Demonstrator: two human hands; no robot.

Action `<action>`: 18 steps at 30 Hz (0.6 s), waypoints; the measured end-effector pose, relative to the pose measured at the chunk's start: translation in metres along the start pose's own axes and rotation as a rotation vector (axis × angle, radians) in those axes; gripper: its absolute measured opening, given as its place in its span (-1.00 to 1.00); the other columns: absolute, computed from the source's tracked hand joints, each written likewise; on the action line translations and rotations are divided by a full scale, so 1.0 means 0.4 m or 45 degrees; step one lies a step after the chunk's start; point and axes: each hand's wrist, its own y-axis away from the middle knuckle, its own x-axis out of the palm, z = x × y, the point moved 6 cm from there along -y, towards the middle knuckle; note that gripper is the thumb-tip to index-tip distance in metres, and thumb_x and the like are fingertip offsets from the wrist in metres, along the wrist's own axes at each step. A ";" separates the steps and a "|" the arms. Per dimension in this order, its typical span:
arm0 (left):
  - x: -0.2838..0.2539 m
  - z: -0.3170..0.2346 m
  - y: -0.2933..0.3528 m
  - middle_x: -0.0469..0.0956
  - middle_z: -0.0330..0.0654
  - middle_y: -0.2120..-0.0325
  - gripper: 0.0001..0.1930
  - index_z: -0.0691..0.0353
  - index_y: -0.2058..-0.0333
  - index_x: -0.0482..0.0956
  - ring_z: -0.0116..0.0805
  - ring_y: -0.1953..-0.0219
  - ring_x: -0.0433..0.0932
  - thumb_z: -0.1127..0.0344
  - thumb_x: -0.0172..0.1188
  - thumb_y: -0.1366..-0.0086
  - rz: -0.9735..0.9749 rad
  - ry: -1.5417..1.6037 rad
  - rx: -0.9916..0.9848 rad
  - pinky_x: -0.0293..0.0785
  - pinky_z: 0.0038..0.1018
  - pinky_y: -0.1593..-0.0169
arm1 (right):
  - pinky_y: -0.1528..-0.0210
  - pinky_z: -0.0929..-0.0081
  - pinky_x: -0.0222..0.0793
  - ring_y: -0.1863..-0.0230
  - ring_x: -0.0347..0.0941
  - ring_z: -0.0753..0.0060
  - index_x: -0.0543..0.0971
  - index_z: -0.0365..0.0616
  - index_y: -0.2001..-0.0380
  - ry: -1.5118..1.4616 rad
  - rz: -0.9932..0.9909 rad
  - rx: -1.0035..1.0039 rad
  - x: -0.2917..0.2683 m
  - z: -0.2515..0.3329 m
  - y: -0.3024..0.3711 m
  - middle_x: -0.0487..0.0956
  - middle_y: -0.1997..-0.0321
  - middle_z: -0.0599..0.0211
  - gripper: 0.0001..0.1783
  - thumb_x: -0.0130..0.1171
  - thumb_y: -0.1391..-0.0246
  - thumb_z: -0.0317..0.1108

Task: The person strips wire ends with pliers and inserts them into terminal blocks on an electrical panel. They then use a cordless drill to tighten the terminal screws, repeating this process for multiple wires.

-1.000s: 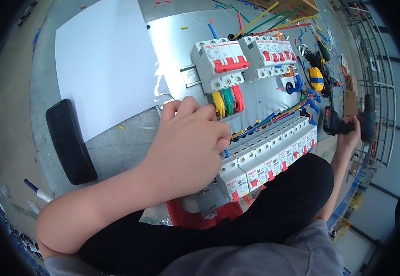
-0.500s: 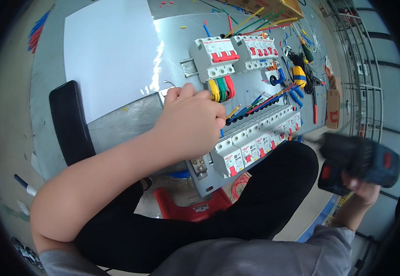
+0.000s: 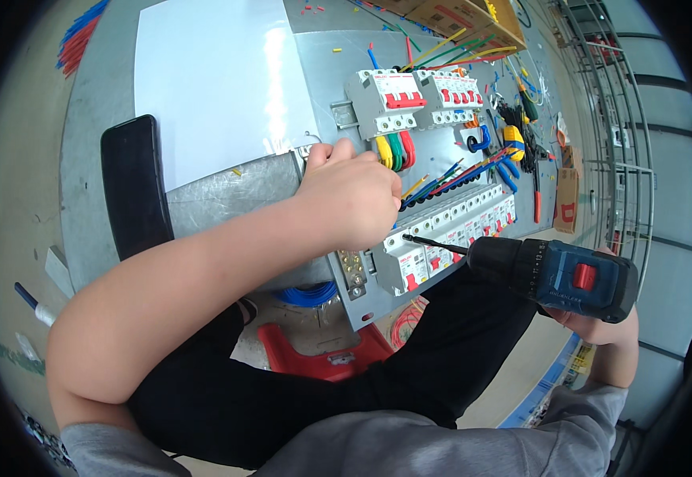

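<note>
My right hand grips a dark blue and black cordless drill. Its long thin bit points left, with the tip at the left end of a row of white circuit breakers with red levers. My left hand is closed above that end of the row, by the wires; whatever its fingers hold is hidden. Yellow, green and red wire loops hang from a breaker with a wide red lever. Several coloured wires run along the lower row. A brass terminal strip sits beside it.
A black phone and a white sheet lie on the left of the metal table. Pliers, a yellow-blue tool and wire scraps are at the right. A cardboard box stands behind; a red stool is below.
The drill has swung left from the far right, and its bit now reaches the lower breaker row. My left hand stays closed at about the same spot on the panel.
</note>
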 end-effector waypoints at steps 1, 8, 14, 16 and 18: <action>0.000 -0.002 0.001 0.58 -0.26 0.03 -0.74 -0.04 0.01 0.80 -0.21 -0.20 0.33 0.11 0.15 -0.58 0.001 -0.016 -0.019 0.00 -0.19 -0.43 | 0.07 0.32 0.58 0.08 0.72 0.25 0.78 -0.12 0.10 -0.076 -0.059 0.041 -0.007 0.007 -0.013 0.75 0.09 0.31 -0.55 0.61 0.14 -0.32; -0.006 -0.011 -0.003 0.59 -0.25 0.00 -0.72 -0.05 -0.03 0.80 -0.22 -0.21 0.33 0.10 0.13 -0.59 0.039 -0.058 -0.035 -0.01 -0.19 -0.44 | 0.44 0.34 0.39 0.54 0.58 0.18 0.67 -0.20 0.37 -0.152 0.324 0.209 -0.058 0.097 -0.170 0.57 0.50 0.26 -0.67 0.52 0.18 -0.25; -0.008 -0.010 -0.001 0.59 -0.24 -0.01 -0.70 -0.05 -0.07 0.80 -0.21 -0.21 0.34 0.10 0.12 -0.59 0.049 -0.090 -0.063 -0.01 -0.18 -0.44 | 0.44 0.27 0.36 0.57 0.53 0.09 0.64 -0.23 0.40 -0.314 0.364 0.168 -0.066 0.064 -0.207 0.55 0.54 0.18 -0.55 0.54 0.36 -0.17; -0.009 -0.016 -0.002 0.59 -0.24 -0.01 -0.70 -0.05 -0.06 0.80 -0.21 -0.20 0.35 0.10 0.13 -0.58 0.045 -0.098 -0.047 -0.01 -0.17 -0.44 | 0.43 0.26 0.37 0.54 0.57 0.06 0.64 -0.23 0.39 -0.273 0.390 0.170 -0.073 0.065 -0.209 0.59 0.52 0.15 -0.55 0.54 0.36 -0.18; -0.004 -0.014 -0.002 0.59 -0.25 -0.01 -0.71 -0.05 -0.05 0.80 -0.20 -0.20 0.34 0.11 0.13 -0.57 0.010 -0.094 -0.028 0.00 -0.16 -0.43 | 0.42 0.24 0.40 0.50 0.61 0.02 0.65 -0.23 0.38 -0.101 0.408 0.146 -0.085 0.087 -0.216 0.62 0.50 0.12 -0.55 0.54 0.36 -0.18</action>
